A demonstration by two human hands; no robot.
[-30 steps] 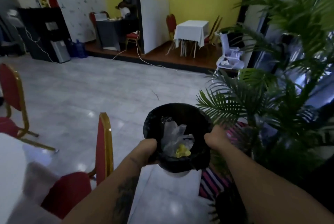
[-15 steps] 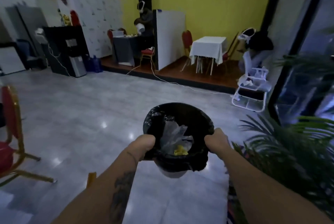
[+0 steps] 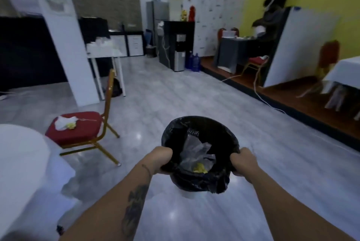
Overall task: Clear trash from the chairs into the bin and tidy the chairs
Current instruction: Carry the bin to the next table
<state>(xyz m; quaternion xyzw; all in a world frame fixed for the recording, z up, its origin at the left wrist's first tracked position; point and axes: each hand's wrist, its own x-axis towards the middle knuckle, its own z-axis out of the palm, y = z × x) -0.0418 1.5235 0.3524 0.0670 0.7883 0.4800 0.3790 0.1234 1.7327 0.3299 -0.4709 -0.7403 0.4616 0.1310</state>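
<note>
I carry a small bin point(image 3: 200, 129) lined with a black bag, held in the air in front of me. My left hand point(image 3: 162, 158) grips its left rim and my right hand point(image 3: 243, 162) grips its right rim. Inside lie a crumpled clear plastic wrapper point(image 3: 195, 149) and a yellow scrap point(image 3: 199, 168). To the left stands a red-seated chair with a gold frame point(image 3: 85, 131). White crumpled tissue point(image 3: 63, 122) and a yellow scrap point(image 3: 70, 125) lie on its seat.
A white-clothed round table point(image 3: 21, 155) fills the lower left. A white pillar point(image 3: 64, 46) and a white desk point(image 3: 105, 53) stand behind the chair. A raised wooden platform point(image 3: 292, 96) with tables, chairs and a trailing cable runs along the right. Grey tiled floor lies ahead.
The view has swung left, away from the palm plant. The red chair with trash on its seat has come into sight. Both hands keep the same hold on the bin.
</note>
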